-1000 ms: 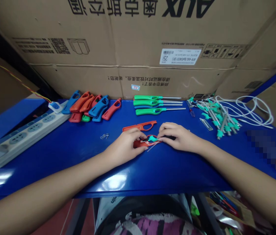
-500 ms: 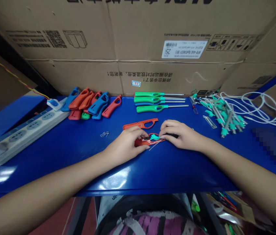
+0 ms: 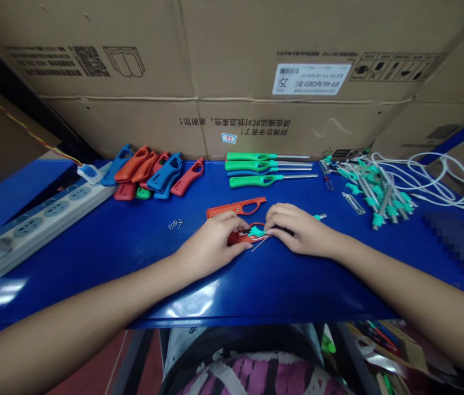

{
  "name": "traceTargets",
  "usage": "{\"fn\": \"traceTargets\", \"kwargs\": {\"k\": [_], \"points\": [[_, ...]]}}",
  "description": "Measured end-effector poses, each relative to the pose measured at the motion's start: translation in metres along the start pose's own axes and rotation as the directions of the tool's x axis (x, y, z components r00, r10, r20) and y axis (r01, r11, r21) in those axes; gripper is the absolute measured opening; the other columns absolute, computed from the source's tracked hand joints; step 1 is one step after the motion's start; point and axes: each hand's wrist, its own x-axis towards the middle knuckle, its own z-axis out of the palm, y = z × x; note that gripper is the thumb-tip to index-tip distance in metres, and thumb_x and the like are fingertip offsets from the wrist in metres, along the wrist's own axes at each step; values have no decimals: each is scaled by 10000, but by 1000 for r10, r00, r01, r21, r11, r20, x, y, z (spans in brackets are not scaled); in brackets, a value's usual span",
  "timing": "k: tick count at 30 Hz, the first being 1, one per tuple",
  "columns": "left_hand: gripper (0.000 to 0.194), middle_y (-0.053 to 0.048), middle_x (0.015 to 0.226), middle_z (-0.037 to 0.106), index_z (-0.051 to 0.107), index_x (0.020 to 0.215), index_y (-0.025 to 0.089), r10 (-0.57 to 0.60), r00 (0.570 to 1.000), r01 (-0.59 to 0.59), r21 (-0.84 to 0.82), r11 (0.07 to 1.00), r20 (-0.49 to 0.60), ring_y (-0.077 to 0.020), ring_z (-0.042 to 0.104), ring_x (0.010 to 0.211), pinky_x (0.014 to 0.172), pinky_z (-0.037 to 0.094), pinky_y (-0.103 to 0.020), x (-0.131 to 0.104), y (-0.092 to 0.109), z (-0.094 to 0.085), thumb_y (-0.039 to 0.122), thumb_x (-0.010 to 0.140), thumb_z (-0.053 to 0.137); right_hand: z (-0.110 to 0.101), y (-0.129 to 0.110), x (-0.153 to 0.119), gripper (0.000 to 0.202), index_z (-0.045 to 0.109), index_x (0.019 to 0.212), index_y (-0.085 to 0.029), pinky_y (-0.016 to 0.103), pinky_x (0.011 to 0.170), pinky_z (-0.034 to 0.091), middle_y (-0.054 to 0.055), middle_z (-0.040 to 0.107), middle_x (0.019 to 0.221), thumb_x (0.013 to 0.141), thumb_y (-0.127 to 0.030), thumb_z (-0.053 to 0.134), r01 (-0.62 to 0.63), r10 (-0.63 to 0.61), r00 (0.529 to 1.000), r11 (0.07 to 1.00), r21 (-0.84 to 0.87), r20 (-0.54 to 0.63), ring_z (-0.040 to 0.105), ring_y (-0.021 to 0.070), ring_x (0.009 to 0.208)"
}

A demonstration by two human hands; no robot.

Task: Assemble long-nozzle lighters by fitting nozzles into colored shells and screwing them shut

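Observation:
An open orange lighter shell half point(image 3: 235, 240) lies on the blue table, with a green trigger piece point(image 3: 256, 231) and thin white wire inside. My left hand point(image 3: 215, 236) is closed on the shell's left end, thumb in front and fingers behind. At the other end my right hand point(image 3: 297, 227) pinches close to the green piece; its fingertips hide what they hold. The matching orange shell half point(image 3: 238, 208) lies just behind. A thin rod point(image 3: 260, 244) sticks out in front of the shell. Beyond my right hand a small green-and-clear part point(image 3: 320, 216) shows.
Several loose handle shells point(image 3: 149, 173) are piled at back left, near small screws point(image 3: 175, 224) and a power strip point(image 3: 46, 219). Assembled lighters point(image 3: 256, 181) lie at back centre. Metal tubes with green parts point(image 3: 380, 192) and white cable point(image 3: 441, 170) lie right. A cardboard box point(image 3: 232, 77) stands behind.
My right hand has shifted slightly left along the shell, and its fingertips cover more of the right end. My left hand has stayed in place.

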Motion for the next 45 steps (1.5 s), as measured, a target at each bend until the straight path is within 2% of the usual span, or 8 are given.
{"fn": "traceTargets", "kwargs": {"k": [6, 19, 24, 28, 33, 35, 39, 45], "points": [[149, -51, 939, 677, 678, 995, 165, 12, 1000, -12, -6, 1000, -7, -191, 657, 857, 786, 552, -332, 1, 1, 0, 220, 866, 727, 2, 0, -2, 160, 601, 945, -183, 356, 793, 431, 86, 628, 934, 1008, -198, 455, 64, -64, 998, 989, -133, 8, 554, 204, 887], [181, -51, 975, 672, 681, 1015, 164, 10, 1000, -10, -25, 1000, -9, -187, 654, 886, 804, 550, -313, 1, 1, 0, 191, 848, 745, -3, -5, -3, 174, 646, 966, -184, 352, 792, 412, 86, 671, 965, 993, -175, 475, 130, -124, 991, 975, -181, 42, 559, 201, 890], [217, -47, 995, 687, 646, 1068, 171, 39, 999, -40, -51, 998, -10, -188, 657, 908, 829, 552, -326, 0, 3, -1, 183, 866, 725, -7, -10, 0, 185, 673, 970, -188, 373, 792, 401, 87, 705, 988, 981, -189, 488, 166, -154, 986, 951, -262, 64, 573, 212, 893], [334, -71, 1095, 682, 605, 1207, 178, 59, 998, -59, -33, 998, 18, -195, 657, 961, 868, 559, -344, -1, 1, -2, 192, 888, 703, -11, -9, 0, 202, 680, 1099, -188, 374, 780, 408, 95, 711, 1019, 967, -228, 531, 83, -101, 994, 955, -286, -47, 595, 217, 893], [458, -109, 1325, 617, 569, 1319, 205, 85, 993, -94, 115, 989, 82, -270, 600, 1214, 1037, 504, -441, -4, -1, -6, 334, 904, 711, -23, 5, -6, 251, 672, 1133, -201, 362, 728, 403, 57, 711, 860, 948, -160, 508, -78, 14, 981, 942, -326, -194, 599, 207, 794], [424, -111, 1321, 616, 588, 1304, 205, 93, 991, -109, 175, 978, 99, -282, 591, 1231, 1031, 509, -449, -5, 1, -9, 370, 925, 680, -28, 11, -8, 271, 668, 1142, -201, 367, 731, 412, 56, 708, 862, 929, -147, 510, -126, 46, 973, 927, -353, -226, 603, 215, 797], [381, -100, 1243, 636, 588, 1330, 201, 154, 982, -177, 235, 956, 112, -253, 605, 1180, 1006, 527, -415, -5, 7, -13, 321, 970, 608, -34, 22, -11, 276, 664, 1140, -197, 396, 795, 440, 78, 708, 946, 917, -160, 505, -219, 108, 951, 896, -386, -289, 624, 246, 882], [378, -105, 1252, 609, 575, 1382, 229, 242, 946, -302, 318, 899, 214, -258, 592, 1163, 996, 527, -432, -5, 9, -12, 320, 1027, 483, -31, 33, -11, 228, 675, 1092, -213, 412, 822, 468, 80, 716, 971, 929, -208, 515, -319, 181, 900, 894, -315, -396, 658, 262, 934]]}}
